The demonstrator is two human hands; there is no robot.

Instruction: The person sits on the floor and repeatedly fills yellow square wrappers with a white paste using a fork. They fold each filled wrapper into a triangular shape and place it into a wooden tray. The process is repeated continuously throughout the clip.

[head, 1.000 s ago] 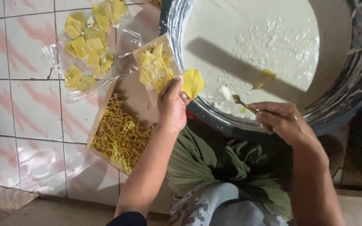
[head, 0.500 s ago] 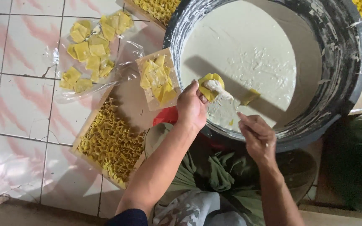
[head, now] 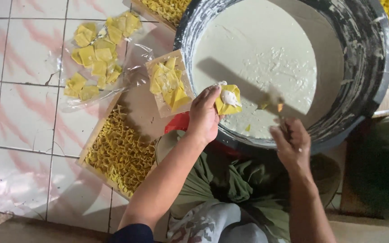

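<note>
**Wrapper now loaded with filling, utensil pulled clear**

- Left hand (head: 205,118) grips a yellow square wrapper (head: 228,100) over the near rim of the big dark basin (head: 374,58). Half a second ago the utensil was pressed onto that wrapper; now a white dab of filling sits on its middle and the utensil is off it.
- One second ago the wrapper was bare and held lower left, by the small stack. So: picked, carried over the basin, filled.
- Right hand (head: 292,145) is clenched round a thin utensil (head: 276,108), tip blurred, just right of the wrapper and apart from it. Can't tell spoon or spatula.
- White paste (head: 257,49) in the basin shows scoop marks near the front edge.
- Judgement: filling step for this piece looks done; wrapper is flat and open, not yet folded.
- Nearby on the tiled floor (head: 19,54): loose wrappers in clear plastic (head: 97,49), small stack of wrappers (head: 169,83) beside the basin, wooden tray of folded yellow pieces (head: 118,155) partly filled. More folded pieces at top edge and top right.
</note>
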